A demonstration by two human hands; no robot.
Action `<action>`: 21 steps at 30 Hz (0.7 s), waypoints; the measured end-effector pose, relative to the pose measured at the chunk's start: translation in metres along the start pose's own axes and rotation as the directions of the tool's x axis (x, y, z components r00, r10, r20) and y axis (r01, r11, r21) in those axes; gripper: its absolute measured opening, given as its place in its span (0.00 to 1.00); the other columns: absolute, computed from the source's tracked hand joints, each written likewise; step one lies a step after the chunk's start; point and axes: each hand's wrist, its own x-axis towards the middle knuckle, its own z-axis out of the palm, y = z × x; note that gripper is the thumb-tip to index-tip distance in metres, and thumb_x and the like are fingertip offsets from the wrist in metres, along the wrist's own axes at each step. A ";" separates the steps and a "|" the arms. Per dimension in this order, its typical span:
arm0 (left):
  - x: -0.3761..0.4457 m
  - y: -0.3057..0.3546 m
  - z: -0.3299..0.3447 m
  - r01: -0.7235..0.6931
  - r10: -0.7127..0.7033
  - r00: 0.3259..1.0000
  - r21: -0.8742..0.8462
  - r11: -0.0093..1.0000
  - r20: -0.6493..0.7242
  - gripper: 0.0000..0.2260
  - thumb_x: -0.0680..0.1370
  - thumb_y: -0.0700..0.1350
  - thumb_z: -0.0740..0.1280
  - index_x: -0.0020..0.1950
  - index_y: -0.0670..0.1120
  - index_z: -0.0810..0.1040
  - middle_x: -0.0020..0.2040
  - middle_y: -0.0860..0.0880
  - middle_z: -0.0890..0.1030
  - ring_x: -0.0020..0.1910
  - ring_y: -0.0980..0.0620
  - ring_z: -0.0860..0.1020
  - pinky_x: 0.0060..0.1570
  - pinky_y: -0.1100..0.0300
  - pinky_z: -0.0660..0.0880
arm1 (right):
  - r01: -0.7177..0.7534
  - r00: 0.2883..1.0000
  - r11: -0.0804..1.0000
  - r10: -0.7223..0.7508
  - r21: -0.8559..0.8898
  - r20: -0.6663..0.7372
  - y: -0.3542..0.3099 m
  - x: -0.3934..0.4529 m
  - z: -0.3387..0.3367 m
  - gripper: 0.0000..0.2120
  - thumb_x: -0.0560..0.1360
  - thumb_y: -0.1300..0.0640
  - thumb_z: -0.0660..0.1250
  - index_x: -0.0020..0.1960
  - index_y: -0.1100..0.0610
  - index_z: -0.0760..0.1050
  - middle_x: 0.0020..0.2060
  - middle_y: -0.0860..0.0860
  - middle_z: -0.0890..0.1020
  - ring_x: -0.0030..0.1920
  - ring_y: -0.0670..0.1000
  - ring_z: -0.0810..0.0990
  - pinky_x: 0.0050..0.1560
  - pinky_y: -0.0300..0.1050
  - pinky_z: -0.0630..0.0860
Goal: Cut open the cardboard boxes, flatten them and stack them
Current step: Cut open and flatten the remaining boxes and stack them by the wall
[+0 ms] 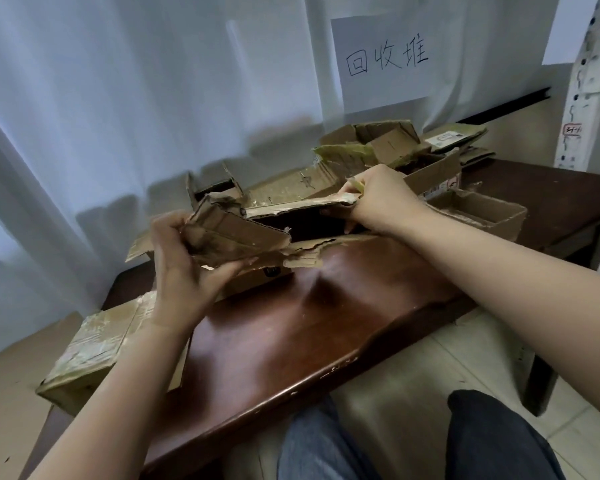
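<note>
Over the table (291, 341), both hands' fingers (174, 223) pinch a torn box (250, 233) among flattened cardboard (378, 147).

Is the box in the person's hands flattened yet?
Not yet. The box gapes open, dark inside, with the left hand and right hand gripping its ends.

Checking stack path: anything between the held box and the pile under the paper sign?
Both hands, left and right, grip the torn box. An open-topped box sits near the route to the pile.
</note>
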 end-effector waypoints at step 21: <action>-0.017 0.000 0.012 -0.051 0.054 0.996 -0.047 0.998 0.068 0.33 0.64 0.55 0.77 0.60 0.55 0.60 0.52 0.50 0.70 0.48 0.49 0.73 0.51 0.64 0.70 | -0.078 0.993 0.997 0.075 -0.024 -0.096 0.005 0.022 0.018 0.18 0.69 0.46 0.70 0.27 0.56 0.73 0.25 0.48 0.75 0.31 0.51 0.72 0.29 0.43 0.64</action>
